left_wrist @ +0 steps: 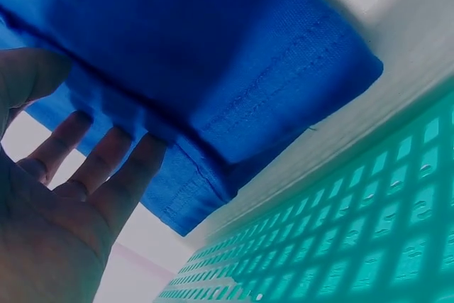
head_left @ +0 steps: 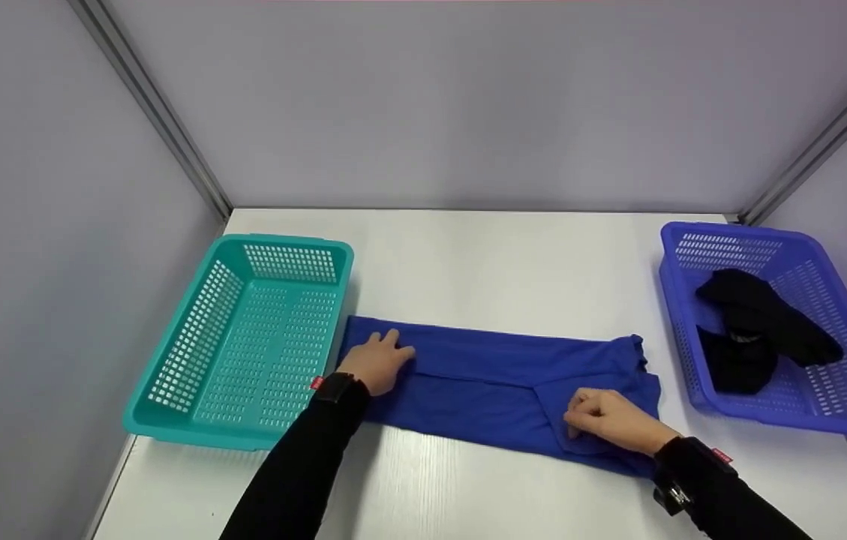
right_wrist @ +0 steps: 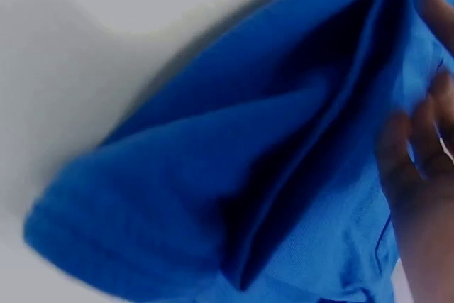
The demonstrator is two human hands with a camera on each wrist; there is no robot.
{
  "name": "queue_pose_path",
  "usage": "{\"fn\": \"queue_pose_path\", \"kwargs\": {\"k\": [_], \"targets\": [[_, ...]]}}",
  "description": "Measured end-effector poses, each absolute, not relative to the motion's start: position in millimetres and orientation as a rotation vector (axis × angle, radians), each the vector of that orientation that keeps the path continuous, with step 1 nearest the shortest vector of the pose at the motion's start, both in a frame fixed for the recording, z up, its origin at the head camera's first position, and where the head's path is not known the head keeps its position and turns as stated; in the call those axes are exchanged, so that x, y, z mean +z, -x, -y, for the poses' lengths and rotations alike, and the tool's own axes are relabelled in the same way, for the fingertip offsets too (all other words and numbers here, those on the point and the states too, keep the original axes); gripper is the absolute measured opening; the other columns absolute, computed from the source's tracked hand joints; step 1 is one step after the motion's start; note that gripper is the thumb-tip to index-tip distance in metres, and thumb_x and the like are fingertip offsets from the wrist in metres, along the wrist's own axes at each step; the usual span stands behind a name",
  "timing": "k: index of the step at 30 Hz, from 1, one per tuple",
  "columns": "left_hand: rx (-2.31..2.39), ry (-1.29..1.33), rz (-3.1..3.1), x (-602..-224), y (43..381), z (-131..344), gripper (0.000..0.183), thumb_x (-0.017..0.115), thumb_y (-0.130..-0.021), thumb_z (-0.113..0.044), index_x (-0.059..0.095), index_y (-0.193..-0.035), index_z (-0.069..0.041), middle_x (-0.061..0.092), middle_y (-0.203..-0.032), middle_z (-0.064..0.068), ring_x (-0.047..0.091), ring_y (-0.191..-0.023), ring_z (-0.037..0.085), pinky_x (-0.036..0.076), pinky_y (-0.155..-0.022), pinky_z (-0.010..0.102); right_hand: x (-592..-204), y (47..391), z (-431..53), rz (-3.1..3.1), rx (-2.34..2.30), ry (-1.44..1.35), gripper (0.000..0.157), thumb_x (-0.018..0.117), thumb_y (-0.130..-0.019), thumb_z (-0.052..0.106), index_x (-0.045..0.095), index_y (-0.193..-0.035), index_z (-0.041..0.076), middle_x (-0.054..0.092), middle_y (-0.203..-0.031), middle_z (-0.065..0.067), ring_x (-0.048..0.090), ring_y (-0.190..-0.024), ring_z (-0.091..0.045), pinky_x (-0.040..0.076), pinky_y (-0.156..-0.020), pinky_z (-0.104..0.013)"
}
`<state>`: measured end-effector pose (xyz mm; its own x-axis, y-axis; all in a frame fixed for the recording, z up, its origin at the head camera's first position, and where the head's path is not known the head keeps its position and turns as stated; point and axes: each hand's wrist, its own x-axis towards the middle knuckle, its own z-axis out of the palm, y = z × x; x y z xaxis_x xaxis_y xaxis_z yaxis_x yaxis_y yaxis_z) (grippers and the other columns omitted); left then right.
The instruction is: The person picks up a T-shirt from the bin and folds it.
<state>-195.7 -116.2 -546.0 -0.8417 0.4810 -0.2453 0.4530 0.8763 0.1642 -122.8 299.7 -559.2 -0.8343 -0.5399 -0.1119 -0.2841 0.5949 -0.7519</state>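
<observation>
I see a folded blue cloth [head_left: 479, 354] lying on the table [head_left: 506, 270]. At its nine o'clock end the left hand [head_left: 378, 365] touches it, fingers spread; toward four, the right hand's [head_left: 611, 418] fingers bend loosely, thumb apart. Green basket [head_left: 265, 330] at nine, purple basket [head_left: 783, 418] at three.

From here I see a white table [head_left: 506, 262] carrying a teal basket [head_left: 265, 345] at frame left, folded blue cloth [head_left: 468, 360] across lower centre, and a purple basket [head_left: 798, 399] at right.
</observation>
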Motion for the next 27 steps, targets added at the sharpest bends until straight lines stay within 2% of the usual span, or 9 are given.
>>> {"fn": "queue_pose_path", "kwargs": {"k": [2, 5, 6, 12, 17, 19, 22, 24, 27], "targets": [[0.149, -0.706, -2.769, -547.2, 195.8, 117.6, 0.038, 0.056, -0.102, -0.001, 0.067, -0.136, -0.017, 0.053, -0.145, 0.024, 0.055, -0.129, 0.045, 0.056, -0.091, 0.059, -559.3, 123.1, -297.8, -2.598, -1.008, 0.637, 0.019, 0.068, -0.100, 0.014, 0.077, -0.083, 0.014, 0.063, -0.086, 0.009, 0.056, -0.080, -0.004, 0.047, -0.073, -0.025], [0.155, -0.709, -2.780, -549.0, 194.6, 120.2, 0.040, 0.057, -0.101, -0.001, 0.066, -0.137, -0.017, 0.052, -0.147, 0.025, 0.054, -0.130, 0.046, 0.055, -0.092, 0.059, -559.7, 122.2, -291.7, -2.783, -0.764, 0.563, 0.004, 0.073, -0.096, 0.010, 0.073, -0.092, 0.012, 0.061, -0.087, 0.006, 0.057, -0.078, -0.010, 0.050, -0.069, -0.032], [0.156, -0.708, -2.783, -549.6, 193.8, 121.1, 0.041, 0.058, -0.101, -0.001, 0.066, -0.137, -0.017, 0.051, -0.148, 0.025, 0.054, -0.130, 0.046, 0.055, -0.092, 0.060, -559.7, 121.5, -288.9, -2.826, -0.669, 0.537, 0.004, 0.075, -0.094, 0.011, 0.071, -0.095, 0.010, 0.060, -0.088, 0.004, 0.057, -0.079, -0.013, 0.051, -0.069, -0.036], [0.052, -0.751, -2.766, -547.4, 184.5, 121.8, 0.047, 0.077, -0.093, -0.016, 0.061, -0.137, -0.018, 0.050, -0.147, 0.025, 0.054, -0.127, 0.046, 0.057, -0.089, 0.056, -561.0, 120.0, -271.8, -3.006, -0.180, 0.458, 0.048, 0.081, -0.091, 0.034, 0.061, -0.117, -0.001, 0.056, -0.100, -0.016, 0.063, -0.092, -0.037, 0.052, -0.080, -0.065], [-0.084, -0.791, -2.685, -539.2, 173.1, 111.6, 0.066, 0.085, -0.086, -0.024, 0.057, -0.146, -0.027, 0.050, -0.142, 0.020, 0.054, -0.121, 0.038, 0.056, -0.092, 0.052, -558.4, 135.4, -261.7, -3.063, 0.012, 0.400, 0.065, 0.076, -0.093, 0.041, 0.060, -0.132, -0.008, 0.061, -0.122, -0.034, 0.062, -0.112, -0.053, 0.035, -0.101, -0.080], [-0.118, -0.835, -2.665, -538.6, 167.9, 107.8, 0.071, 0.084, -0.086, -0.025, 0.055, -0.150, -0.032, 0.050, -0.142, 0.017, 0.054, -0.121, 0.036, 0.054, -0.095, 0.050, -556.7, 145.4, -256.6, -2.982, -0.037, 0.335, 0.071, 0.071, -0.096, 0.046, 0.055, -0.143, -0.006, 0.053, -0.137, -0.040, 0.054, -0.123, -0.061, 0.028, -0.105, -0.082], [-0.160, -0.943, -2.649, -537.7, 160.7, 101.1, 0.071, 0.083, -0.087, -0.029, 0.053, -0.151, -0.038, 0.050, -0.141, 0.015, 0.053, -0.120, 0.033, 0.053, -0.099, 0.048, -556.4, 160.1, -248.1, -2.829, -0.185, 0.255, 0.084, 0.063, -0.098, 0.056, 0.040, -0.157, 0.001, 0.030, -0.154, -0.046, 0.032, -0.136, -0.071, 0.020, -0.108, -0.083], [-0.186, -1.018, -2.639, -537.3, 156.9, 95.1, 0.070, 0.082, -0.088, -0.031, 0.053, -0.151, -0.042, 0.050, -0.142, 0.013, 0.053, -0.122, 0.032, 0.051, -0.102, 0.047, -559.5, 169.0, -243.1, -2.754, -0.272, 0.252, 0.090, 0.062, -0.098, 0.059, 0.031, -0.163, 0.005, 0.016, -0.160, -0.044, 0.018, -0.141, -0.072, 0.015, -0.109, -0.083], [-0.243, -1.101, -2.615, -538.2, 151.9, 84.6, 0.070, 0.079, -0.090, -0.034, 0.049, -0.152, -0.048, 0.047, -0.146, 0.009, 0.052, -0.124, 0.030, 0.049, -0.104, 0.045, -564.9, 180.5, -236.4, -2.695, -0.322, 0.339, 0.093, 0.064, -0.096, 0.060, 0.024, -0.166, 0.011, 0.005, -0.166, -0.039, 0.004, -0.146, -0.068, 0.008, -0.112, -0.082]]}}
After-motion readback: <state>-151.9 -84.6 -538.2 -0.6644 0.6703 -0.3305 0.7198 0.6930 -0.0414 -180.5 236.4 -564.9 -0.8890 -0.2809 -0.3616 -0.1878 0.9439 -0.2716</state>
